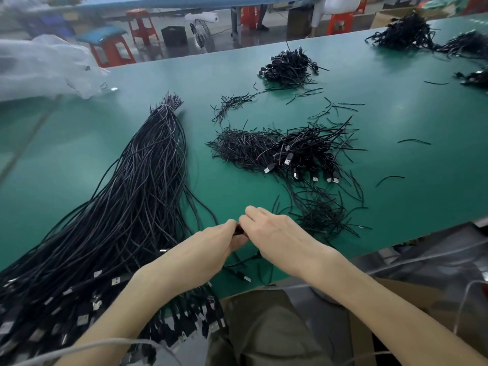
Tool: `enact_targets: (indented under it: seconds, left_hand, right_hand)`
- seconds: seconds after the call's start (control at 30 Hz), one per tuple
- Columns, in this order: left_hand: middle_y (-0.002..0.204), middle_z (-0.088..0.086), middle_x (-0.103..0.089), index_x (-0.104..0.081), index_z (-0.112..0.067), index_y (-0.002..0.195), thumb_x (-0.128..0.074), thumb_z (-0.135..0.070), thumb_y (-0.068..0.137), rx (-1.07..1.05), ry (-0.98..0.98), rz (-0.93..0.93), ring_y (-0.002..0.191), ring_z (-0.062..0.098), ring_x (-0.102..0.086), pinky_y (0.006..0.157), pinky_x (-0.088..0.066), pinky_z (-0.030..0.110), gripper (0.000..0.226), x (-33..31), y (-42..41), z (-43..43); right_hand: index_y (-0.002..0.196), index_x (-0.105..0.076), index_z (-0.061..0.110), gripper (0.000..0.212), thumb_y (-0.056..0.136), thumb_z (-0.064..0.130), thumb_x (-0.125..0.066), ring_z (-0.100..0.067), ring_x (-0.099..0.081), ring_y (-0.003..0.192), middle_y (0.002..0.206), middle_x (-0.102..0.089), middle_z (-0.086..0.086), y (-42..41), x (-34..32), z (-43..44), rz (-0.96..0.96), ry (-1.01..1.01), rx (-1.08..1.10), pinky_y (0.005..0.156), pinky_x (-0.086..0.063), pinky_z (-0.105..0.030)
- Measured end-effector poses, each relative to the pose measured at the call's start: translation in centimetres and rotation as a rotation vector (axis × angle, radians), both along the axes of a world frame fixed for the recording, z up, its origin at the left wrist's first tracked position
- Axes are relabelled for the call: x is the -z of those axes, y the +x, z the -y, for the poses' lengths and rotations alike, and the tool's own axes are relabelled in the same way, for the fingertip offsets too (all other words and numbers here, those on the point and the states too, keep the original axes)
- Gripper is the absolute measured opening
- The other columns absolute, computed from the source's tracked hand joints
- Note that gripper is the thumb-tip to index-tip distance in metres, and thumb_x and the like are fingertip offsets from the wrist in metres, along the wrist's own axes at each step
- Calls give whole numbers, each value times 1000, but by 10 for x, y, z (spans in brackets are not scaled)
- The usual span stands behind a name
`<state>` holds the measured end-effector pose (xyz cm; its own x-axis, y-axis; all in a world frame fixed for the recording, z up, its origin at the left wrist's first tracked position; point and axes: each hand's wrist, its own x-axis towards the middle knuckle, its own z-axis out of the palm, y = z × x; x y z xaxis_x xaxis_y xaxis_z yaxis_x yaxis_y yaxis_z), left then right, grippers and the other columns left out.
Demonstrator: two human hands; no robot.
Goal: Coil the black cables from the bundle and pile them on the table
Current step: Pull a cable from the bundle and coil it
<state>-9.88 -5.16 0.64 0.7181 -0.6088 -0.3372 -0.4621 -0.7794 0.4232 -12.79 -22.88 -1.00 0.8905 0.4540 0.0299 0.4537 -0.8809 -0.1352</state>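
Pinching a small black cable coil (pixel 239 230) between them, the left hand (pixel 211 249) and right hand (pixel 274 233) meet at about 6 o'clock on the green worktop (pixel 396 128). Both sets of fingers are curled in tight on the coil, and the knuckles hide how many turns are wound. The likeliest slip is the coil springing open if either pinch slackens before it is secured, since stiff cable of this kind tends to unwind. Its loose tail, ending in a USB plug (pixel 247 278), lies just below the hands near the worktop's front edge and could snag or drag as the winding goes on. The cable bundle (pixel 126 202) runs from 7 to 11 o'clock, tied at its far end, with its plugs spilling over the near edge. A hard tug on one strand could pull neighbours along or tip plugs off. The pile of coiled cables (pixel 309 151) at 1 o'clock touches a heap of short black ties (pixel 237 146), so a carelessly dropped coil may tangle there.
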Motion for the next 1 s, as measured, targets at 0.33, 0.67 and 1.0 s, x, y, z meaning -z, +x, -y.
enact_targets:
  seconds: [0.33, 0.67, 1.0]
  left_hand:
    - [98, -4, -36, -39, -17, 111, -25, -45, 110, 109, 171, 523, 74, 12, -43, 58, -40, 28, 32, 20, 1, 6]
    - [83, -12, -35, -33, -23, 95, -35, -28, 113, 156, 4, 470, 69, 13, -42, 61, -41, 32, 19, 28, 8, -9]
    - [79, -5, -61, -54, -4, 96, -34, -31, 110, -44, -467, -353, 57, 14, -53, 57, -46, 28, 36, 15, 11, -10]
  right_hand:
    - [97, -49, 12, 13, 106, 9, -41, -25, -51, 78, 94, -46, -3, 18, -3, 8, -305, 190, 190, 71, -42, -41]
    - [114, -58, 13, 27, 111, 33, -39, -18, -50, 71, 88, -56, -4, 20, -11, 14, -566, 362, 205, 62, -42, -34]
    - [149, -46, 3, 42, 108, 8, -41, -33, -53, 98, 102, -44, -13, 13, -3, 17, -407, 452, 73, 101, -46, -51]
